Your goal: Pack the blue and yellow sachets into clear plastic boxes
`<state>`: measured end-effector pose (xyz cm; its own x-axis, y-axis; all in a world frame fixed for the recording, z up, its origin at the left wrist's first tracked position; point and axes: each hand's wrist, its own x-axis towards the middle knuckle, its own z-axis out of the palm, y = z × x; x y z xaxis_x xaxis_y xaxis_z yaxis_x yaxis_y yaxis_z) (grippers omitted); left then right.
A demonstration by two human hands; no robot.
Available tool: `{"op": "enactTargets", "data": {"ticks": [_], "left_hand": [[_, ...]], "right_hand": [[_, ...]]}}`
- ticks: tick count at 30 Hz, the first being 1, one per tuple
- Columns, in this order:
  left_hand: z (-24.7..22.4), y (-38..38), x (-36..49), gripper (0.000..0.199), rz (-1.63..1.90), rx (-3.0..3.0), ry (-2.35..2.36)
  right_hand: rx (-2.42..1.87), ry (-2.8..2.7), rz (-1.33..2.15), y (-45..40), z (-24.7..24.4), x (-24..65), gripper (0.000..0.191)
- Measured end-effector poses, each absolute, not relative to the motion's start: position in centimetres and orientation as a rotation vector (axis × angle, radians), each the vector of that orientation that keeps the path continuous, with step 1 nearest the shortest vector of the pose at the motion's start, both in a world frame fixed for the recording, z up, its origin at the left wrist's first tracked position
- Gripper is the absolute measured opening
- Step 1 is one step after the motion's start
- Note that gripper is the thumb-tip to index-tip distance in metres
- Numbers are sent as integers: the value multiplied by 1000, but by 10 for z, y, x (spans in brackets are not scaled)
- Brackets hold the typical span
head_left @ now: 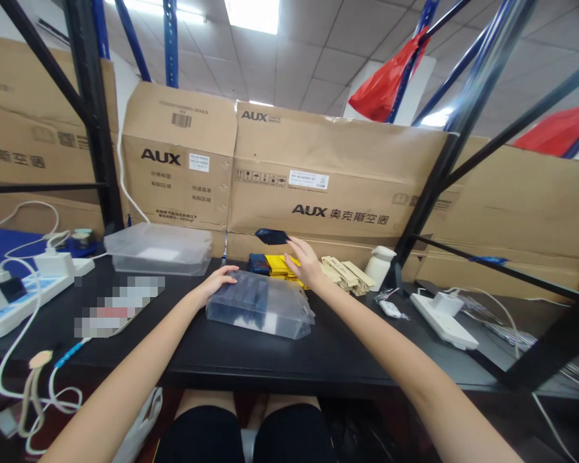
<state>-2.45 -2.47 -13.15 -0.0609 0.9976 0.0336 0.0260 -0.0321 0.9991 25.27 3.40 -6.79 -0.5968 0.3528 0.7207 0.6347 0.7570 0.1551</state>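
Note:
My left hand [218, 283] grips the back left corner of a clear plastic box [292, 315] on the black desk. Dark blue packets [244, 292] show through the walls of this box, along with something whitish low at its front. Raised behind the box, my right hand [306, 262] pinches a small flat dark blue packet [270, 236] by its right end. Below that packet, yellow packets [280, 265] and another dark blue packet [258, 263] lie behind the box. Cream-coloured packets [350, 275] are stacked to the right of them.
A second clear plastic box [159, 247] stands at the back left. A blurred-out phone-like object [120, 308] lies nearer, beside a power strip [29, 289] with cables. On the right are a white bottle [380, 267], another power strip [444, 318] and a black rack post [550, 334]. Cardboard walls the back.

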Motion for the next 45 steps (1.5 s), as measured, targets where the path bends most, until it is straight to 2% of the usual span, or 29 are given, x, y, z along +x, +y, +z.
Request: {"op": "enactTargets", "data": {"ticks": [1,6,8,13,17,22,45], "left_hand": [[-131,-25,-24,47,1270,1222,1255],[-133,-23,-24,43,1288,1236,1264],[-133,-22,-24,40,1284,1247,1286],[-131,-23,-24,28,1240,1280,1344],[-129,-26,-23,30,1208,1283,1380],[-127,-27,-23,30,1216,1293,1387],[-130,-25,-22,27,1232,1303,1375]], "right_hand": [[-759,-2160,-505,27,-73,265,45],[-967,-1389,21,8,-107,324,46],[-1033,-1281,134,8,-117,340,47],[-1128,-1298,454,12,-128,356,29],[-1176,-1343,727,10,-131,355,15],[-1217,-1386,1000,4,-129,352,10],[-1136,-1112,1191,-4,-127,348,27]]}}
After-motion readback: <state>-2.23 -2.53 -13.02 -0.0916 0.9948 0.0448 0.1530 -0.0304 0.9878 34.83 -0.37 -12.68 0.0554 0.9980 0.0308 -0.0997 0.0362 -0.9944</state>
